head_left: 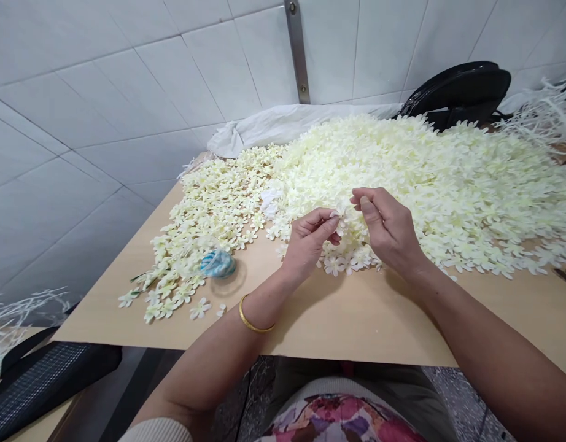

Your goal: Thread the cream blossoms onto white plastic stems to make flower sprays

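One flower is pinched in my left hand by the pile's front, right hand curled nearby (can't tell if it's closed), so I'd grip lightly, no creased petals.

Tabletop: flat, pale wood tone. Large heap of yellowish-white blossoms covers its middle and right. Thinner scatter of flowers spreads over the left side; one loose flower lies beside its near end. Blue-and-white ball sits at the scatter's right edge. White sheet runs along the back. Dark slender object at far right, cut by frame.
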The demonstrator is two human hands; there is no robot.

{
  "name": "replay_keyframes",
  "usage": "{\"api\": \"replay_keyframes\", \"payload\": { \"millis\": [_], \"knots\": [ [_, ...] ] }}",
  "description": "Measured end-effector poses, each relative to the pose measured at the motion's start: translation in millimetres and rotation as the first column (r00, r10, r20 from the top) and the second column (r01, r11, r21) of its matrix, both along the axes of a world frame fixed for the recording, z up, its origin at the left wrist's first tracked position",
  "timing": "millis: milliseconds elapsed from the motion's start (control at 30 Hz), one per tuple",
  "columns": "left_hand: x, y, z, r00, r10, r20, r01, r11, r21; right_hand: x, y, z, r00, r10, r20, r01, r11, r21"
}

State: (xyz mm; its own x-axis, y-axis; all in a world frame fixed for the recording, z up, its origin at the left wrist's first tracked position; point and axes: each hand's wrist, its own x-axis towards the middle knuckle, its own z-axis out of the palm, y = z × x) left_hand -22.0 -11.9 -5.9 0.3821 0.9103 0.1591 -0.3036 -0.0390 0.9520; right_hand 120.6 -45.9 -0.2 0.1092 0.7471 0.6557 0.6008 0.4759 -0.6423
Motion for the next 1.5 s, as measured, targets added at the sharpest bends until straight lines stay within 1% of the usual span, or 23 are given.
{"api": "replay_keyframes", "payload": {
  "millis": [67,100,167,267,333,400,467,500,533,567,600,667,733,767,867,967,1067,1233,1400,1500],
  "knots": [
    [-0.1,-0.2,-0.1,1.0,-0.028,-0.009,0.028,1.0,0.009,1.3,-0.9,3.3,0.994,0.066,-0.082,-0.074,0.992,-0.102],
    [-0.2,-0.6,-0.2,0.999,-0.035,-0.018,0.036,0.999,0.017,1.2,-1.4,4.7,0.992,0.084,-0.093,-0.095,0.988,-0.124],
    [-0.1,-1.5,-0.7,0.998,-0.039,-0.039,0.041,0.999,0.034,-0.2,-2.7,6.7,0.992,0.094,-0.087,-0.104,0.988,-0.118],
    [0.2,-2.0,-1.5,0.998,-0.024,-0.064,0.026,0.999,0.031,-2.6,-3.6,6.8,0.996,0.071,-0.059,-0.075,0.995,-0.065],
    [0.4,-1.2,-1.9,0.997,-0.001,-0.074,0.002,1.0,0.007,-1.0,-2.3,5.2,1.0,0.002,-0.013,-0.002,1.0,0.0],
    [0.3,0.0,-2.4,0.998,0.01,-0.068,-0.012,0.999,-0.031,4.0,0.6,3.1,0.989,-0.142,0.049,0.138,0.987,0.082],
    [0.1,1.2,-3.0,0.999,0.006,-0.043,-0.009,0.998,-0.066,10.4,3.9,1.1,0.945,-0.31,0.101,0.293,0.943,0.155],
    [0.0,1.7,-3.2,1.0,0.009,-0.027,-0.011,0.997,-0.074,12.9,5.2,0.3,0.922,-0.369,0.121,0.344,0.921,0.182],
    [-0.1,2.1,-3.4,1.0,0.018,-0.013,-0.019,0.997,-0.075,14.5,6.0,-0.5,0.908,-0.395,0.14,0.365,0.909,0.201],
    [-0.1,2.4,-3.5,0.999,0.034,-0.003,-0.034,0.997,-0.072,14.8,6.3,-1.4,0.908,-0.386,0.162,0.35,0.913,0.21],
    [0.0,2.5,-3.4,0.999,0.054,0.005,-0.054,0.996,-0.066,13.7,6.2,-2.4,0.919,-0.343,0.193,0.304,0.93,0.208],
    [0.1,2.4,-2.5,0.996,0.091,0.013,-0.09,0.994,-0.059,8.7,5.1,-5.3,0.937,-0.213,0.278,0.165,0.969,0.186],
    [0.3,1.8,-1.1,0.994,0.105,0.014,-0.104,0.993,-0.057,2.3,4.2,-9.2,0.926,-0.11,0.361,0.053,0.985,0.164],
    [0.4,1.3,-0.4,0.995,0.103,0.015,-0.102,0.993,-0.052,-0.3,4.1,-11.2,0.917,-0.087,0.388,0.027,0.987,0.159],
    [0.6,-0.8,0.9,0.998,0.064,0.012,-0.064,0.998,-0.018,-3.7,5.3,-16.1,0.917,-0.077,0.392,0.015,0.987,0.158],
    [1.1,-2.9,0.5,1.0,0.022,0.011,-0.022,1.0,0.011,-2.3,6.7,-18.0,0.919,-0.09,0.383,0.017,0.982,0.189],
    [1.6,-3.9,-0.4,1.0,0.017,0.019,-0.017,1.0,0.018,-1.1,6.7,-18.5,0.906,-0.11,0.41,0.02,0.976,0.218],
    [1.9,-3.9,-0.7,0.999,0.024,0.023,-0.023,1.0,-0.007,-1.0,5.9,-19.4,0.892,-0.112,0.437,0.038,0.984,0.176],
    [2.0,-4.7,-1.0,0.999,0.025,0.022,-0.025,1.0,-0.012,0.2,6.8,-19.9,0.896,-0.08,0.437,0.026,0.991,0.128],
    [1.8,-4.1,-0.5,0.999,0.048,0.002,-0.047,0.998,-0.035,-0.9,6.9,-19.6,0.903,-0.055,0.426,0.013,0.995,0.101]
  ]
}}
